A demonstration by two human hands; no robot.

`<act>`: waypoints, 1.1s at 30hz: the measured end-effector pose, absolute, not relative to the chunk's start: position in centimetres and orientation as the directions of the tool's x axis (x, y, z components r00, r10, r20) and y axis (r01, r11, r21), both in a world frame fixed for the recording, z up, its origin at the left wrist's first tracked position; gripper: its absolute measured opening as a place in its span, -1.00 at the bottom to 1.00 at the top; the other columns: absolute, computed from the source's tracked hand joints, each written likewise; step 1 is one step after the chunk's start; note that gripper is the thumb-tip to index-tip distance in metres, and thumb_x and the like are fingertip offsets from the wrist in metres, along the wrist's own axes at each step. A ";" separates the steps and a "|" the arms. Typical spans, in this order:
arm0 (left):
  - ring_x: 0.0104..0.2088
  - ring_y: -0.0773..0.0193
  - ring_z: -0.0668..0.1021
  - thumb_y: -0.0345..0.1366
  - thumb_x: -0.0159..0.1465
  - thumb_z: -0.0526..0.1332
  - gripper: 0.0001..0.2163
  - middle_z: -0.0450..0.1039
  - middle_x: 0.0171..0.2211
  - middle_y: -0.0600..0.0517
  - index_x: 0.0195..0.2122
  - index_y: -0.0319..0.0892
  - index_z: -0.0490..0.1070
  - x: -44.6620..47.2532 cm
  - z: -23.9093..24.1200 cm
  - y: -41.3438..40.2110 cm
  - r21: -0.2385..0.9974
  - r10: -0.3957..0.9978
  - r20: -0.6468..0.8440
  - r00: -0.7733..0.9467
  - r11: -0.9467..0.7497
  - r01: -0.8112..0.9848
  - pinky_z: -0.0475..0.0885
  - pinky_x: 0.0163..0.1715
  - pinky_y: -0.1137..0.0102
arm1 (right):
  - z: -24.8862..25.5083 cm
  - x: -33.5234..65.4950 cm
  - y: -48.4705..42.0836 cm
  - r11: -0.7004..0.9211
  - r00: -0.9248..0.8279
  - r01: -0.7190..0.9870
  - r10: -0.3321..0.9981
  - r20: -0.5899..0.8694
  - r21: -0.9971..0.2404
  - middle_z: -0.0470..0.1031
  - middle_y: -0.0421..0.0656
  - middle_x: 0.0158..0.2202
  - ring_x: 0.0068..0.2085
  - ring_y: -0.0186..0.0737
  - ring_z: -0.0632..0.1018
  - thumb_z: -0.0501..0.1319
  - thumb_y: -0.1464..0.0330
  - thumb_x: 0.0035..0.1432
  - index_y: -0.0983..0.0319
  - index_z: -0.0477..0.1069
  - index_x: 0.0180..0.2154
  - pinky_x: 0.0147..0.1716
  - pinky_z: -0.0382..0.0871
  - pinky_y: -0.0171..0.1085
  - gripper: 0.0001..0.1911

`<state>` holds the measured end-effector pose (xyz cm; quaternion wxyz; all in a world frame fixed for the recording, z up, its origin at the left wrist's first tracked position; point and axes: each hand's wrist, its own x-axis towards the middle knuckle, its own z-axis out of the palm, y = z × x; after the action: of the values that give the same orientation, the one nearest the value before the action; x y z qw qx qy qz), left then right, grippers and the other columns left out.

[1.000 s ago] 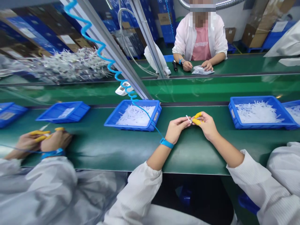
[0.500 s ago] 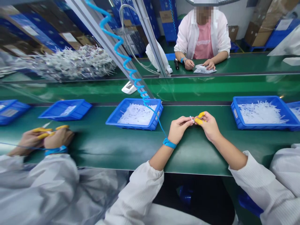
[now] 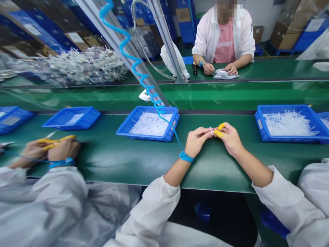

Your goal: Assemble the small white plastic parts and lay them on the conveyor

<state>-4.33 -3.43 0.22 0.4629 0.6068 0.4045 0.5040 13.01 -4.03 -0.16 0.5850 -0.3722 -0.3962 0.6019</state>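
Observation:
My left hand point(image 3: 196, 141) and my right hand point(image 3: 228, 137) meet above the green bench point(image 3: 144, 161), both pinched on a small white part point(image 3: 211, 130) held between their fingertips. Yellow finger cots cover two fingertips of my right hand. A blue wrist strap point(image 3: 185, 156) sits on my left wrist, and its coiled blue cord point(image 3: 138, 73) runs up and away to the left. A blue tray of white parts point(image 3: 149, 124) lies just left of my hands.
Another blue tray of white parts point(image 3: 290, 124) stands at the right, and two more blue trays point(image 3: 71, 117) at the left. A co-worker's hands with yellow finger cots point(image 3: 55, 148) work at my left. A person across the belt handles a clear bag point(image 3: 223, 74).
My hands have stayed together on the small white part, with only slight finger movement. The view has shifted a little; the co-worker's hands at the left moved slightly.

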 end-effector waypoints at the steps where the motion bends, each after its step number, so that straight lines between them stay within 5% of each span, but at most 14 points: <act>1: -0.27 0.20 0.65 -0.18 0.27 0.47 -0.84 0.63 -0.32 -0.02 -0.21 -0.12 0.74 -4.3 0.3 -3.5 0.966 0.955 0.248 0.162 -0.256 0.027 0.57 -0.13 0.31 | -0.1 13.1 -4.0 0.002 -0.043 -0.406 0.999 0.021 -0.914 0.60 -0.22 -0.31 -0.29 -0.25 0.56 0.60 0.22 -0.09 0.15 0.40 -0.34 -0.18 0.47 -0.24 -0.58; 13: -0.30 0.25 0.62 -0.22 0.32 0.45 -0.89 0.62 -0.34 0.00 -0.19 -0.08 0.74 -4.4 -0.3 -3.4 0.888 0.892 0.426 0.153 -0.444 0.118 0.54 -0.22 0.37 | 0.3 13.5 -4.2 0.099 -0.036 -0.234 0.993 0.110 -0.967 0.62 -0.21 -0.35 -0.27 -0.22 0.60 0.58 0.19 -0.06 0.18 0.47 -0.39 -0.19 0.48 -0.25 -0.63; 22: -0.24 0.20 0.66 -0.13 0.30 0.45 -0.76 0.65 -0.20 -0.05 -0.12 -0.17 0.71 -4.3 -0.1 -3.1 0.953 0.939 0.301 0.169 -0.304 -0.010 0.62 -0.15 0.31 | 0.0 13.7 -3.8 0.107 -0.037 -0.250 0.992 0.120 -0.962 0.65 -0.14 -0.21 -0.24 -0.19 0.64 0.54 0.12 0.05 0.18 0.59 -0.14 -0.13 0.58 -0.17 -0.60; 33: -0.29 0.23 0.64 -0.23 0.33 0.43 -0.89 0.64 -0.32 -0.02 -0.24 -0.12 0.73 -4.7 -0.4 -3.3 0.900 0.898 0.407 0.167 -0.425 0.096 0.57 -0.21 0.34 | 0.2 14.2 -3.9 0.240 -0.092 0.000 0.967 0.239 -0.971 0.65 -0.12 -0.32 -0.32 -0.19 0.63 0.45 0.17 0.14 0.20 0.66 -0.31 -0.25 0.55 -0.21 -0.78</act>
<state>-4.67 -3.31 -0.38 0.3821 0.6613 0.3760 0.5247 14.23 -3.95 0.20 0.5306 -0.4153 -0.5818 0.4555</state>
